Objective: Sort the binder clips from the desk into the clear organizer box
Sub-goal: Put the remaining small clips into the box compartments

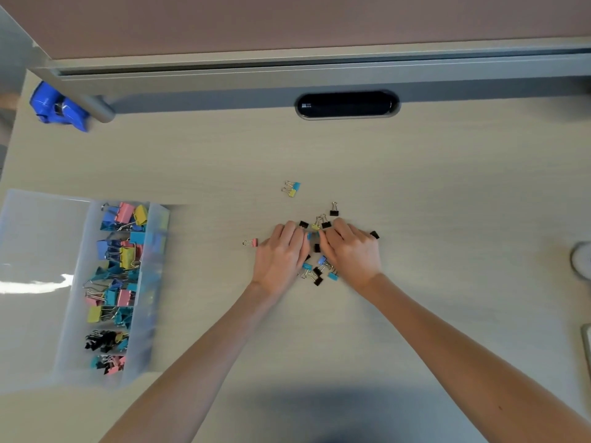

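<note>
Binder clips (317,248) lay heaped under left hand (281,254) and right hand (351,251), both palm-down, fingers curved; any grip was hidden. Scooping could scatter strays.

One organizer box (80,219) — two hands (281,255) (351,252)

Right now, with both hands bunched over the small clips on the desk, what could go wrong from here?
1. The left hand and right hand cover only the central pile; the pink clip, the blue and yellow pair and the outer black clip lie apart and may get missed.
2. The organizer box sits far to the left, so a handful of tiny clips could spill on the way.
</note>
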Demonstrator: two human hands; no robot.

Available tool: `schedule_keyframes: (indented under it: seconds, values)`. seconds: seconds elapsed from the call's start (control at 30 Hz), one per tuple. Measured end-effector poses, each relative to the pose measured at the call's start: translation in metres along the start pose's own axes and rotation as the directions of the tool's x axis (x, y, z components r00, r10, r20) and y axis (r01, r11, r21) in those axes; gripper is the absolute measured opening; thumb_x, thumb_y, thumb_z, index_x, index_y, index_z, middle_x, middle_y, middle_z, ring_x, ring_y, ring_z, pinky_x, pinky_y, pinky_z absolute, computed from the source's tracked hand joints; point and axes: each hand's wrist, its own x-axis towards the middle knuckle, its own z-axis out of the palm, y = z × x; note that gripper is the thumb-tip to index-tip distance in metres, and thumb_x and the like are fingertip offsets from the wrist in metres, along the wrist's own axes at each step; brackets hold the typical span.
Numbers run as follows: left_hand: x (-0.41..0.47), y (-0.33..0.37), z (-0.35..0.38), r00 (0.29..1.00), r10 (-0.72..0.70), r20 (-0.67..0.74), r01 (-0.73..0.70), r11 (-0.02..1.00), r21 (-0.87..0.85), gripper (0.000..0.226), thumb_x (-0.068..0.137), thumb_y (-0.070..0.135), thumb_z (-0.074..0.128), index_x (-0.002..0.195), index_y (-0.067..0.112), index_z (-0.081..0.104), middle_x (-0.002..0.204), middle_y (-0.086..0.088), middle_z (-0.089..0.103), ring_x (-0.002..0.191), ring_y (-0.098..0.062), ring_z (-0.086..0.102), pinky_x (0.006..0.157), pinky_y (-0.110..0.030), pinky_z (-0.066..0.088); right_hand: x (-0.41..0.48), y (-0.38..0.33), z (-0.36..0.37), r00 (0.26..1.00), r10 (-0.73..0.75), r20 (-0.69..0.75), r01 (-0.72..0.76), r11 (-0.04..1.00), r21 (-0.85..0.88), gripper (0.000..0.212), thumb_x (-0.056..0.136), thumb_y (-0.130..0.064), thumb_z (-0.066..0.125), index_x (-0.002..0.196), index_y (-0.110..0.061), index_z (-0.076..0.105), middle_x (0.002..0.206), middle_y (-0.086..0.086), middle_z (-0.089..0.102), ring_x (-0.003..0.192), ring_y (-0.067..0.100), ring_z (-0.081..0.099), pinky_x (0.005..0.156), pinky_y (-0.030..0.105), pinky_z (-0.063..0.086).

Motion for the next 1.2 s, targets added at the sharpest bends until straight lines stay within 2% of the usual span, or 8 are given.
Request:
schedule_keyframes:
  seconds: [0.3, 0.5, 0.57, 0.7, 0.77, 0.87, 1.0, 1.2]
  values:
    - [-0.002, 0.001, -0.002, 1.000, 0.013, -0.013, -0.014, 0.997, -0.082, 0.040, 0.098, 0.017, 0.037, 0.064, 0.013, 0.058, 0.054, 0.005, 0.052, 0.049, -0.012, 0.047, 0.051, -0.023, 0.012, -0.001, 0.004, -0.003, 1.000, 0.003, 0.029, -0.004, 0.999, 0.040, 0.030, 0.086, -0.019, 0.066, 0.059, -0.017, 0.053, 0.053, -0.004, 0.047, 0.038, 0.015, 0.041, 0.032, 0.022, 0.026]
    - [0.004, -0.002, 0.001, 0.981, -0.192, 0.032, 0.188, 0.890, -0.415, 0.043, 0.099, 0.017, 0.039, 0.056, 0.016, 0.034, 0.044, 0.004, 0.027, 0.041, -0.014, 0.019, 0.040, -0.025, 0.018, 0.009, -0.004, -0.019, 0.895, 0.406, 0.184, -0.445, 0.789, 0.424, 0.046, 0.096, -0.029, 0.044, 0.056, -0.019, 0.022, 0.049, -0.006, 0.017, 0.049, 0.016, 0.017, 0.045, 0.025, 0.017]
    - [0.010, 0.004, -0.007, 0.921, -0.374, 0.106, 0.358, 0.713, -0.603, 0.046, 0.100, 0.018, 0.040, 0.057, 0.020, 0.024, 0.046, 0.006, 0.020, 0.044, -0.014, 0.016, 0.044, -0.026, 0.015, 0.015, -0.008, -0.025, 0.768, 0.551, 0.327, -0.625, 0.534, 0.569, 0.050, 0.097, -0.027, 0.046, 0.055, -0.018, 0.020, 0.051, -0.001, 0.017, 0.053, 0.014, 0.015, 0.049, 0.028, 0.014]
    - [0.034, 0.019, -0.035, 0.613, -0.632, 0.474, 0.627, 0.024, -0.779, 0.047, 0.101, 0.024, 0.038, 0.058, 0.008, 0.027, 0.052, -0.008, 0.023, 0.049, -0.020, 0.019, 0.046, -0.028, 0.015, 0.034, -0.009, -0.041, 0.446, 0.662, 0.603, -0.792, -0.023, 0.611, 0.053, 0.096, -0.029, 0.049, 0.052, -0.003, 0.034, 0.049, 0.007, 0.027, 0.044, 0.015, 0.021, 0.046, 0.024, 0.018]
    - [0.039, 0.019, -0.043, 0.447, -0.541, 0.713, 0.636, -0.368, -0.678, 0.042, 0.099, 0.025, 0.037, 0.059, 0.014, 0.034, 0.045, 0.001, 0.027, 0.042, -0.015, 0.020, 0.041, -0.024, 0.015, 0.038, -0.008, -0.046, 0.312, 0.569, 0.761, -0.775, -0.311, 0.550, 0.052, 0.096, -0.031, 0.048, 0.052, -0.007, 0.036, 0.045, 0.002, 0.034, 0.035, 0.012, 0.024, 0.039, 0.021, 0.018]
    - [0.033, 0.013, -0.047, 0.412, -0.196, 0.890, 0.454, -0.803, -0.387, 0.034, 0.093, 0.021, 0.042, 0.059, 0.016, 0.043, 0.043, 0.007, 0.027, 0.035, -0.007, 0.022, 0.036, -0.019, 0.011, 0.035, -0.010, -0.051, 0.250, 0.306, 0.919, -0.615, -0.683, 0.395, 0.054, 0.098, -0.027, 0.046, 0.046, -0.018, 0.035, 0.043, -0.004, 0.031, 0.030, 0.009, 0.020, 0.032, 0.021, 0.014]
    - [0.023, 0.010, -0.049, 0.423, 0.082, 0.902, 0.316, -0.947, -0.062, 0.028, 0.083, 0.014, 0.045, 0.055, 0.013, 0.044, 0.046, 0.005, 0.026, 0.041, -0.006, 0.014, 0.037, -0.016, 0.009, 0.030, -0.019, -0.054, 0.290, 0.042, 0.956, -0.359, -0.921, 0.149, 0.056, 0.098, -0.022, 0.042, 0.042, -0.016, 0.039, 0.041, -0.004, 0.029, 0.027, 0.007, 0.023, 0.027, 0.018, 0.015]
    - [0.011, 0.008, -0.053, 0.411, 0.246, 0.878, 0.262, -0.954, 0.144, 0.029, 0.084, 0.011, 0.040, 0.056, 0.009, 0.046, 0.057, 0.007, 0.022, 0.044, -0.006, 0.020, 0.033, -0.017, 0.018, 0.034, -0.031, -0.060, 0.236, -0.062, 0.970, -0.310, -0.951, 0.015, 0.045, 0.096, -0.023, 0.043, 0.052, -0.012, 0.043, 0.044, -0.002, 0.034, 0.027, 0.008, 0.028, 0.025, 0.017, 0.019]
